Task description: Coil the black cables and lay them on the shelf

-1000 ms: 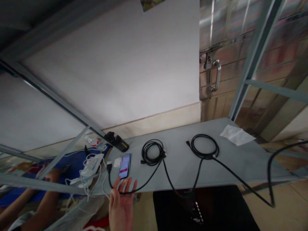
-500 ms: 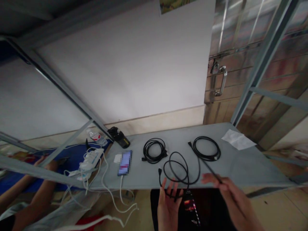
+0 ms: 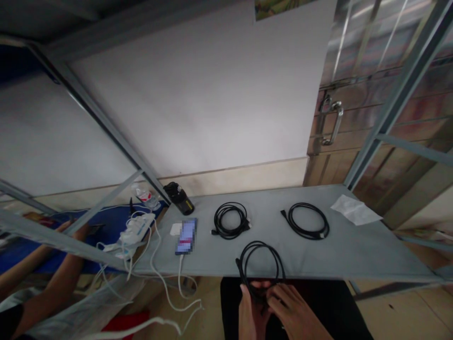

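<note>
A black cable point(image 3: 264, 244) is gathered in loops that rise over the table's front edge, one plug end sticking out at the left. My left hand point(image 3: 249, 314) grips the lower part of these loops, its thumb pointing up along them. Close against it, my right hand point(image 3: 290, 307) has bent fingers on the same cable; its fingertips are partly hidden. On the grey table lie two more coiled black cables, one coil point(image 3: 230, 221) in the middle and another coil point(image 3: 307, 221) to the right.
A phone point(image 3: 186, 237) with a white charging cord lies left, near a black cylinder-shaped item point(image 3: 180, 198). White paper point(image 3: 356, 210) is at the right. A power strip point(image 3: 136, 229) and another person's arms point(image 3: 60, 274) are at far left. Metal posts frame the table.
My right hand has moved left to meet my left hand, drawing in the loose cable length. The spread loops are now a tighter coil. The view has shifted slightly.
</note>
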A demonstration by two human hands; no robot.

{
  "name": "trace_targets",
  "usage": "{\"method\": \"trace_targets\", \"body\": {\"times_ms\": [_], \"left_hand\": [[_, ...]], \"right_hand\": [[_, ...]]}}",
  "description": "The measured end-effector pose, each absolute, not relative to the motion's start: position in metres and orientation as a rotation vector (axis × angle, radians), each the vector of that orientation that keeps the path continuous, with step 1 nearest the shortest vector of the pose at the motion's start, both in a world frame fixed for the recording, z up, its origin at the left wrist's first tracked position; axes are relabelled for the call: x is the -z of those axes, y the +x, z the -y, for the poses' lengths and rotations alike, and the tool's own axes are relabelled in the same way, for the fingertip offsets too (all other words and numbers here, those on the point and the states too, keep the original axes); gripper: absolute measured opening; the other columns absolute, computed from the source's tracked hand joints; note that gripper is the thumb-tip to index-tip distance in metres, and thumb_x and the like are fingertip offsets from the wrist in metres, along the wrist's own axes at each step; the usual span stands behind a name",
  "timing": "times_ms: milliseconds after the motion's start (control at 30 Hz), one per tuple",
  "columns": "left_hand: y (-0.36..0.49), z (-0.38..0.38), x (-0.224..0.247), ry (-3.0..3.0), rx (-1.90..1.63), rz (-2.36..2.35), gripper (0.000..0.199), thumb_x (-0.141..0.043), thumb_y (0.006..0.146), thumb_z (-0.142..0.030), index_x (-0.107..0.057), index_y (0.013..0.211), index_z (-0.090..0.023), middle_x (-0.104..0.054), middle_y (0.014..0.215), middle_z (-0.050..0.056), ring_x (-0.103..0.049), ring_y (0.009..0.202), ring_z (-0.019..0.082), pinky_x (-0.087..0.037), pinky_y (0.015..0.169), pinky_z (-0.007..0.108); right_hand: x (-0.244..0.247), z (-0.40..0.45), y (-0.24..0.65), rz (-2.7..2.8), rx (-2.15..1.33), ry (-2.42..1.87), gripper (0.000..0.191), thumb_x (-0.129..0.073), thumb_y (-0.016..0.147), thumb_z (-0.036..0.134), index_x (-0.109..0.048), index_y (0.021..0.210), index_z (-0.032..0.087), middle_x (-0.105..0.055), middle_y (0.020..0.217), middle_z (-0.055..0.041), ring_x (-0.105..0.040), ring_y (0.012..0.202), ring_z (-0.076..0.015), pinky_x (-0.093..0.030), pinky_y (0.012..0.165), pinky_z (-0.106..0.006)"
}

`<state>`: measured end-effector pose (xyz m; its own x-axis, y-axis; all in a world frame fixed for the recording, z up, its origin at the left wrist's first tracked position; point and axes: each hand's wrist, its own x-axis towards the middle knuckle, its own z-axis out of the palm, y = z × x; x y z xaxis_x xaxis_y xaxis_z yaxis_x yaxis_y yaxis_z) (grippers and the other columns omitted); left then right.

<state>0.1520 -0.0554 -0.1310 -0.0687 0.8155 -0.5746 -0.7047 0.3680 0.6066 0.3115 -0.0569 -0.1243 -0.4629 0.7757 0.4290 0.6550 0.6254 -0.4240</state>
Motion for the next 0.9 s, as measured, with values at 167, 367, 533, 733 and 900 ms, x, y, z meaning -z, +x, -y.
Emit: {"method": "trace_targets", "body": {"times_ms": [167, 367, 533, 733, 900], "left_hand": [[0.159, 0.069, 0.120, 0.347, -1.306, -1.134, 0.064, -0.099, 0.068, -0.076, -0.087, 0.098, -0.022, -0.087, 0.113, 0.018, -0.084, 0.108, 0.037, -0.070, 0.080, 0.039], [0.163, 0.064, 0.109, 0.260, -1.309, -1.052, 0.058, -0.103, 0.068, -0.069, -0.084, 0.094, -0.021, -0.089, 0.114, 0.019, -0.087, 0.107, 0.039, -0.073, 0.082, 0.040], [0.142, 0.042, 0.092, 0.309, -1.283, -0.967, 0.045, -0.104, 0.077, -0.054, -0.083, 0.097, -0.020, -0.088, 0.117, 0.019, -0.086, 0.113, 0.039, -0.073, 0.092, 0.044], [0.098, -0.063, 0.070, 0.419, -1.498, -0.880, 0.032, -0.099, 0.085, -0.040, -0.081, 0.099, -0.019, -0.088, 0.122, 0.017, -0.082, 0.125, 0.036, -0.067, 0.109, 0.048], [0.073, -0.142, 0.076, 0.508, -1.475, -1.056, 0.026, -0.087, 0.098, -0.040, -0.073, 0.091, -0.020, -0.089, 0.112, 0.015, -0.083, 0.124, 0.034, -0.063, 0.116, 0.052]], "right_hand": [[0.123, 0.063, 0.323, 2.198, -0.202, -1.148, 0.036, -0.065, 0.088, 0.000, -0.066, 0.112, 0.027, -0.074, 0.112, -0.0032, -0.073, 0.099, -0.0258, -0.062, 0.088, -0.037], [0.135, 0.070, 0.345, 1.974, -0.131, -1.193, 0.019, -0.061, 0.112, 0.032, -0.069, 0.129, 0.029, -0.074, 0.132, -0.0110, -0.076, 0.117, -0.0289, -0.069, 0.094, -0.040], [0.154, 0.074, 0.374, 1.760, -0.217, -1.284, 0.030, -0.062, 0.113, 0.040, -0.066, 0.141, 0.029, -0.074, 0.138, -0.0105, -0.078, 0.124, -0.0256, -0.069, 0.103, -0.033], [0.164, 0.072, 0.411, 1.711, -0.210, -1.338, 0.021, -0.063, 0.113, 0.044, -0.073, 0.127, 0.031, -0.077, 0.130, -0.0063, -0.082, 0.117, -0.0207, -0.067, 0.106, -0.027], [0.174, 0.071, 0.428, 1.684, -0.227, -1.342, 0.021, -0.061, 0.114, 0.044, -0.076, 0.122, 0.031, -0.078, 0.126, -0.0065, -0.082, 0.114, -0.0206, -0.067, 0.105, -0.027]]}}
